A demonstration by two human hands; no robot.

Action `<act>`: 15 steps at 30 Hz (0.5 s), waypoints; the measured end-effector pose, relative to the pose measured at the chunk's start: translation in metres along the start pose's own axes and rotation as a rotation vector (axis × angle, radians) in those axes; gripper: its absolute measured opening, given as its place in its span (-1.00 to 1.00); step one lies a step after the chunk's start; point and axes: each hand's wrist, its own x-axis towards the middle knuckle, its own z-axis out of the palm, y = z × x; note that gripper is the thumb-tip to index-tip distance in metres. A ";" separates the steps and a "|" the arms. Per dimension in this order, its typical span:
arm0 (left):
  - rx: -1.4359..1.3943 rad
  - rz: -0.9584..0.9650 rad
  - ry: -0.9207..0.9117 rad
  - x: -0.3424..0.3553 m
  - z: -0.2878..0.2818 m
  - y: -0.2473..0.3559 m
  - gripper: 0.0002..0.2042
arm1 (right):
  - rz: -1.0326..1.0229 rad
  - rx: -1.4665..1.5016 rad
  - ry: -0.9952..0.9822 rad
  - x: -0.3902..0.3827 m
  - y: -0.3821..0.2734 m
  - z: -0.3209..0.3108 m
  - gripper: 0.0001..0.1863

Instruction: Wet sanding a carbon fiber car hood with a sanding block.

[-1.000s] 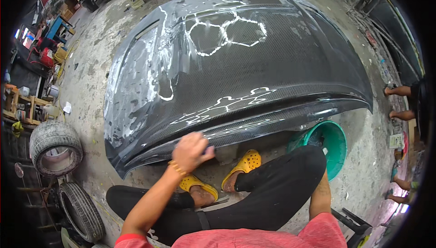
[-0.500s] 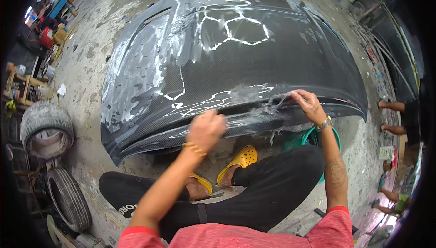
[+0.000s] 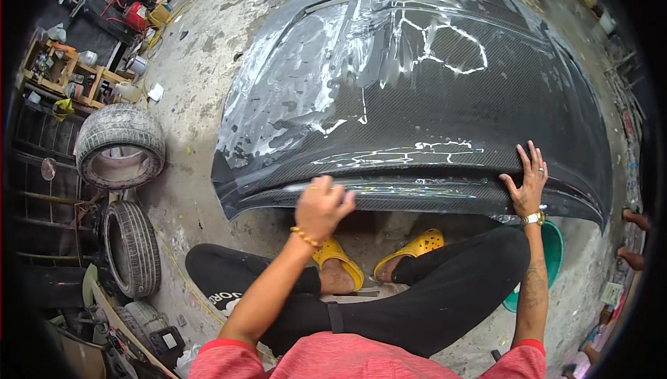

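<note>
A glossy dark carbon-fibre car hood (image 3: 458, 115) lies in front of me, wet and marked with white reflections and pale patches. My left hand (image 3: 321, 205) is at its near lip, left of middle, fingers curled; whatever it may hold is hidden. Farther right, my right hand (image 3: 526, 184) rests with spread fingers on the near edge, beside the long slot. A green bucket (image 3: 553, 257) stands partly hidden under the hood's right side, behind my right forearm. My yellow clogs (image 3: 420, 245) are on the floor just below the hood.
Two tyres (image 3: 121, 129) (image 3: 139, 254) stand at the left, near a wooden crate (image 3: 104, 80) with containers and a red machine (image 3: 135, 16). A yellow hose (image 3: 167, 257) runs along the floor (image 3: 194, 101). Another person's bare feet (image 3: 633, 220) show at the far right.
My right hand came up from low at the right, trailed a splash of water half a second ago, and now rests spread on the hood. My left hand stays along the lip. The view has shifted leftward.
</note>
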 end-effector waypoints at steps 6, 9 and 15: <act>-0.005 0.043 -0.309 -0.011 -0.042 -0.062 -0.73 | -0.001 -0.022 0.022 -0.001 0.002 0.004 -0.10; -0.236 0.164 -0.142 0.012 -0.058 -0.039 -0.72 | 0.011 -0.019 0.016 -0.001 0.001 0.001 -0.10; -0.281 0.160 -0.268 -0.005 -0.050 -0.068 -0.72 | -0.021 -0.024 0.017 -0.001 -0.004 -0.003 -0.11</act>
